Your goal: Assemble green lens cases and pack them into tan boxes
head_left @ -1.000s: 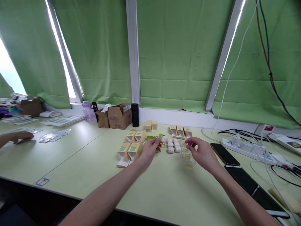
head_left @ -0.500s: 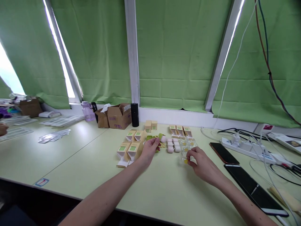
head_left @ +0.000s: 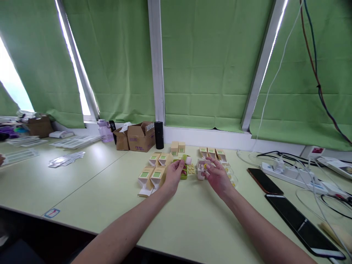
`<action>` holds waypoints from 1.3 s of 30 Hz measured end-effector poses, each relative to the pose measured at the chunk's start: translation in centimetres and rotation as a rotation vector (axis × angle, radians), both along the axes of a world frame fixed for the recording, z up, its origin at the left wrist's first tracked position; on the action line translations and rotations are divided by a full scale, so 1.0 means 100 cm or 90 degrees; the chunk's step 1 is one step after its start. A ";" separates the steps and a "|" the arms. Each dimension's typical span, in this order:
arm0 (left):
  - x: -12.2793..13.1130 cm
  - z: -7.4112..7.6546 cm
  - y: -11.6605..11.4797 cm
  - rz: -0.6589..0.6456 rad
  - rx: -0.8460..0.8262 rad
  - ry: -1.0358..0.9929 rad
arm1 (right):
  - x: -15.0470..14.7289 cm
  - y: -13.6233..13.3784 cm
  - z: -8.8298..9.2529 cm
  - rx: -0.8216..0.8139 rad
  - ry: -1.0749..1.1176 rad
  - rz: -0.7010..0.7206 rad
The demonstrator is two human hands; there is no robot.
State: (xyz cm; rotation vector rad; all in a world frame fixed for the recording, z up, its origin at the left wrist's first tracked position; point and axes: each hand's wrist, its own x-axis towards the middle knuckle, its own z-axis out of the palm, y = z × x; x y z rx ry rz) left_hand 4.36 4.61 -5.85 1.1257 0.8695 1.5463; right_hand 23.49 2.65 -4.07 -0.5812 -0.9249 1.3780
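Head view: your left hand (head_left: 173, 176) pinches the green roller (head_left: 183, 173), your right hand (head_left: 219, 178) grips a clear case (head_left: 204, 167), both above the desk (head_left: 192, 223) right of the tan boxes (head_left: 151, 175); hold them level.

Both bare forearms reach forward; left hand (head_left: 172, 175) and right hand (head_left: 217, 176) sit close together, fingers curled in pinching grips.

Grips side by side
A green roller (head_left: 183, 173) is pinched by the left hand (head_left: 173, 176); a clear piece (head_left: 205, 167) is held just right of it by the right hand (head_left: 218, 178).
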 end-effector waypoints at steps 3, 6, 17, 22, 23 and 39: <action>0.000 0.000 0.000 0.008 0.008 0.008 | -0.002 0.001 -0.019 -0.057 0.029 0.018; 0.001 0.001 -0.001 0.018 0.016 0.028 | -0.005 -0.003 -0.027 -0.069 0.012 0.032; 0.003 0.005 -0.007 -0.006 0.044 0.045 | -0.019 -0.006 -0.036 0.066 -0.141 -0.030; 0.005 0.012 -0.017 -0.023 0.068 0.060 | -0.020 -0.004 -0.038 0.056 -0.150 -0.057; 0.005 0.013 -0.018 -0.028 0.070 0.065 | -0.020 -0.004 -0.038 0.053 -0.150 -0.056; 0.008 0.015 -0.023 -0.060 0.079 0.108 | -0.021 -0.006 -0.034 0.050 -0.125 -0.061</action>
